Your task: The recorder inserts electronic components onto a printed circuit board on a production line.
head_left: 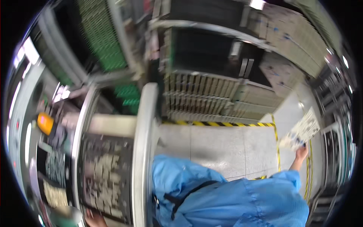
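My right hand point(301, 152) reaches out at the far right, fingers closed on the lower edge of a thin cream panel point(302, 130) with dark spots or openings. The panel is tilted and blurred, so its exact kind is unclear. At the lower left, my left hand point(94, 219) is beside the near end of a dark flat tray point(107, 142), which carries many pale, irregular pieces point(104, 178). The picture's lower edge cuts off that hand, and whether it grips the tray cannot be made out. A blue sleeve covers my right arm.
A metal rail point(145, 121) runs beside the tray. Slotted racks point(200, 90) stand ahead, with cream boards point(291, 41) at upper right and green slotted racks point(102, 38) at upper left. Yellow-black tape point(211, 123) marks the floor. An orange-yellow object point(45, 123) sits at left.
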The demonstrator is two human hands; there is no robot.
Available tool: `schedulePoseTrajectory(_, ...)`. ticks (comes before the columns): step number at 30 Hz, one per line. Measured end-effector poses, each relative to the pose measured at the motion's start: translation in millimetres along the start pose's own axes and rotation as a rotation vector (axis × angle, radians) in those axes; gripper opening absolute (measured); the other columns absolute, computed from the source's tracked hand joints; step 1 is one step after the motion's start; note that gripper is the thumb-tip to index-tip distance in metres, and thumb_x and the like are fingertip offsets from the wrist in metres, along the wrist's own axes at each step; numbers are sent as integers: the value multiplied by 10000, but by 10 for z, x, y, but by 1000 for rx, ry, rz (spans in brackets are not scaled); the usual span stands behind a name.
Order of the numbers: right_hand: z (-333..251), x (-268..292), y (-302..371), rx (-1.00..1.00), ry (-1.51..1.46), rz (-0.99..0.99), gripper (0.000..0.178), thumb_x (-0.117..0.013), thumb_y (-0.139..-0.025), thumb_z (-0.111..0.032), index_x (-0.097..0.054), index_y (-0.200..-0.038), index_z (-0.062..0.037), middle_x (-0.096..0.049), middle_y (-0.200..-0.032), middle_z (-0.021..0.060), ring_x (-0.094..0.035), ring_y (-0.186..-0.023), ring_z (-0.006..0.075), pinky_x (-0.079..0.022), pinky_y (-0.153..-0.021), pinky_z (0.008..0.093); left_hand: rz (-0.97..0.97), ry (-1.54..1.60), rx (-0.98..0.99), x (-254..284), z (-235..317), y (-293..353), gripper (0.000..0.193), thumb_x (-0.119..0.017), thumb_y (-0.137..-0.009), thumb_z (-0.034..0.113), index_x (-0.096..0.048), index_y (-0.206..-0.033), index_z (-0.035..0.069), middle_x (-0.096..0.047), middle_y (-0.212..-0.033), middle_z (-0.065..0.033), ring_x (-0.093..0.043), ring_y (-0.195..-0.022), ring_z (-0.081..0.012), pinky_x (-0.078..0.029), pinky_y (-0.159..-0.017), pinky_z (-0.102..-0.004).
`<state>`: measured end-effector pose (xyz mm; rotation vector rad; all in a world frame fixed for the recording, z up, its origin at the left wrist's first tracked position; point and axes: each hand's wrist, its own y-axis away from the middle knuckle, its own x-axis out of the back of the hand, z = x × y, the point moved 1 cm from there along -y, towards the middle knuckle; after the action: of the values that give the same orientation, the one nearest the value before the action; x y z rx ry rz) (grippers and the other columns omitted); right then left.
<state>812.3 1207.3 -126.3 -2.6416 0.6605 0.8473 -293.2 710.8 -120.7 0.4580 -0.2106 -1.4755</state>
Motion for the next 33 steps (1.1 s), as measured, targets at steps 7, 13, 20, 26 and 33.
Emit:
schedulePoseTrajectory(7, 2031, -2733, 274, -595, 219, -512, 346, -524, -863, -152, -505, -1176, -5, -565, -1163, 105, -504, -1109, 223, -364, -976, 361, -51, 207, 96, -543, 252, 773, 328, -329, -882, 297, -482, -1027, 46, -570, -989, -140, -535, -922, -305, -411, -775, -446)
schedulePoseTrajectory(13, 2650, -5291, 1977, -1006, 142, -685, 279, -506, -867, -136, -529, -1113, -6, -597, -1069, 81, -535, -1052, 233, -414, -932, 388, -70, 235, 59, -791, 285, 1051, 301, -382, -886, 281, -474, -1004, 20, -554, -932, -138, -563, -890, -321, -449, -731, -449)
schedulePoseTrajectory(20, 3156, -6706, 3108, -1191, 86, -1019, 345, -415, -875, -53, -453, -1193, 78, -541, -1180, 184, -541, -1075, 284, -413, -961, 398, -80, 255, 28, -549, 139, 1044, 259, -405, -891, 297, -492, -978, 70, -589, -896, -130, -581, -853, -311, -451, -750, -432)
schedulePoseTrajectory(26, 3470, -7377, 3831, -1132, 11, -1200, 316, -463, -893, -39, -463, -1185, 82, -554, -1163, 140, -555, -1059, 206, -439, -941, 305, -44, 233, 12, -712, 155, 1333, 260, -402, -892, 284, -498, -997, 67, -568, -913, -109, -565, -869, -282, -443, -784, -382)
schedulePoseTrajectory(33, 3759, -7836, 4398, -1195, -106, -1328, 316, -467, -878, 5, -447, -1182, 93, -533, -1179, 160, -521, -1112, 226, -411, -988, 325, 30, 42, 8, -983, 119, 1635, 388, -373, -932, 327, -399, -1237, 90, -527, -1106, -109, -548, -962, -255, -443, -801, -381)
